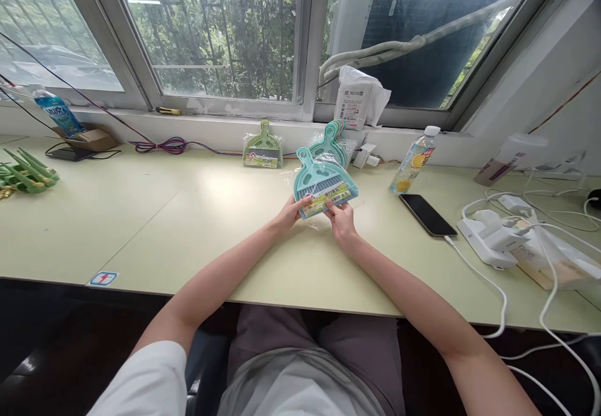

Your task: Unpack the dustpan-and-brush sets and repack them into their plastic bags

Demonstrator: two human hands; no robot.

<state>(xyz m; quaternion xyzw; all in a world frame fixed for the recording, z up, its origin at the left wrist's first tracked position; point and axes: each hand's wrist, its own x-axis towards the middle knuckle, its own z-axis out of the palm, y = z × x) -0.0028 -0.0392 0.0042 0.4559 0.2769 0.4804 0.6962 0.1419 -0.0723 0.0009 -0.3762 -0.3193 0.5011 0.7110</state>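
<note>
Between my hands is a turquoise dustpan and brush set [323, 181] in clear plastic wrap, tilted, with its handle pointing up and left. My left hand [290, 214] grips its lower left corner, thumb on the printed label. At the lower right edge my right hand [342, 220] pinches it, thumb in front and the other fingers partly hidden behind. Just behind it, several more wrapped dustpan sets [332, 139] lean together by the wall. A green dustpan set [263, 148] stands apart to the left, also wrapped.
To the right are a drink bottle [415, 159], a phone [427, 214] on a cable and a power strip [491, 239] with tangled white cords. A white package [359, 98] rests on the sill. Far left are green plastic pieces [30, 173] and a blue bottle [59, 114].
</note>
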